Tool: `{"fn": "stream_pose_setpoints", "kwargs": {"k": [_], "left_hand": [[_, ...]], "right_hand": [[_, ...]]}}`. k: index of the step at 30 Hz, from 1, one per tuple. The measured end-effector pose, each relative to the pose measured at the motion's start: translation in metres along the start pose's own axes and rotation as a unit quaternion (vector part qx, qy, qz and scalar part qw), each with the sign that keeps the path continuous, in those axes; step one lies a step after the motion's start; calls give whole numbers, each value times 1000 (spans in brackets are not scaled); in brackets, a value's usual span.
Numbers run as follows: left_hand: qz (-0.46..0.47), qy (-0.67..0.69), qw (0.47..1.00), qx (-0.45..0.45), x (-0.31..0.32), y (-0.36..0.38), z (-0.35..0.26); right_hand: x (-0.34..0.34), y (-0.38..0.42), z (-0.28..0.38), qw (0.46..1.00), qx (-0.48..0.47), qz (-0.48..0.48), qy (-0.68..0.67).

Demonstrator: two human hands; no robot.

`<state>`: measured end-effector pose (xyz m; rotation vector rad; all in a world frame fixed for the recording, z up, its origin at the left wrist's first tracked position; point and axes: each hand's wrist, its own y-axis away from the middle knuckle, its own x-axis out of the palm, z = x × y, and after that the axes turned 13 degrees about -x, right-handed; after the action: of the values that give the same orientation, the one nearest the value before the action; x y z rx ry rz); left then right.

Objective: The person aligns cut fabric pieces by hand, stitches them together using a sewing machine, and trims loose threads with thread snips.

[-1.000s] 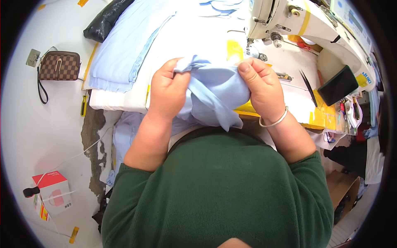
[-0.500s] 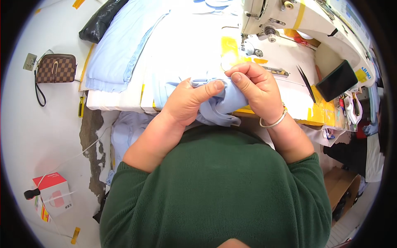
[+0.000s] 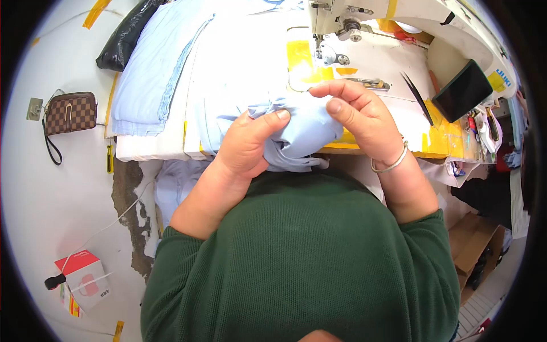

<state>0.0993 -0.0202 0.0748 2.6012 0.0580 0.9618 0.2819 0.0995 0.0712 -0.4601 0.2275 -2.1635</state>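
A bunched piece of light blue fabric hangs over the front edge of the sewing table. My left hand is closed on it, the thumb pressing a fold from above. To its right, my right hand is raised beside the fabric, palm turned inward. Its thumb and forefinger are apart, and nothing shows between them. The other fingers of that hand are partly curled. Behind the hands, the needle and presser foot of a white sewing machine stand over the table.
Folded blue cloth and a black plastic bag lie at the left. To the right are black tweezers, a phone and a thread snipper or cutter. A checked pouch is further left.
My right hand has moved right, away from the fabric, with its thumb and forefinger parting. My left hand still grips the cloth. The whole view has shifted slightly.
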Motion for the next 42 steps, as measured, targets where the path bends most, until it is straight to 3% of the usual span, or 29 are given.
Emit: {"fn": "stream_pose_setpoints", "kwargs": {"k": [4, 7, 9, 17, 19, 21, 23, 27, 29, 31, 34, 37, 39, 41, 42], "left_hand": [[11, 44, 999, 2, -13, -4, 4], [19, 68, 997, -18, -7, -1, 0], [-22, -81, 994, 63, 4, 3, 2], [-98, -38, 991, 78, 0, 2, 5], [-100, -14, 992, 72, 0, -1, 7], [-40, -26, 999, -8, -5, -5, 2], [-20, -63, 998, -11, 2, -6, 4], [-32, -94, 995, -16, 8, -12, 5], [-30, -72, 997, -9, 8, -16, 6], [-37, -44, 998, -27, 3, -19, 4], [-72, -17, 997, -33, -5, -24, 5], [-60, 8, 997, -37, -12, -31, 7], [-72, 16, 997, -35, -16, -36, 10], [-85, 22, 996, -29, -16, -37, 10], [-78, 33, 996, -30, -15, -37, 10]], "right_hand": [[2, 3, -5, 992, 45, 31, -115], [6, 5, -7, 993, 58, 17, -104], [11, 6, -6, 995, 43, 11, -94], [10, 7, -4, 996, 28, -11, -84], [10, 7, -9, 998, 14, -31, -61], [11, 9, -6, 998, 12, -47, -42], [7, 13, -5, 997, 11, -67, -19], [-6, 19, 5, 986, 28, -23, 162], [-22, 23, 1, 945, -65, -37, 319], [-50, 23, -1, 862, -152, -97, 473], [-101, 26, 11, 725, -140, -103, 666], [-117, 23, 13, 734, -94, -96, 665], [-109, 14, 9, 723, -126, -48, 678], [-99, 0, 1, 722, -174, 60, 667], [-94, -3, -2, 729, -146, 99, 661]]}}
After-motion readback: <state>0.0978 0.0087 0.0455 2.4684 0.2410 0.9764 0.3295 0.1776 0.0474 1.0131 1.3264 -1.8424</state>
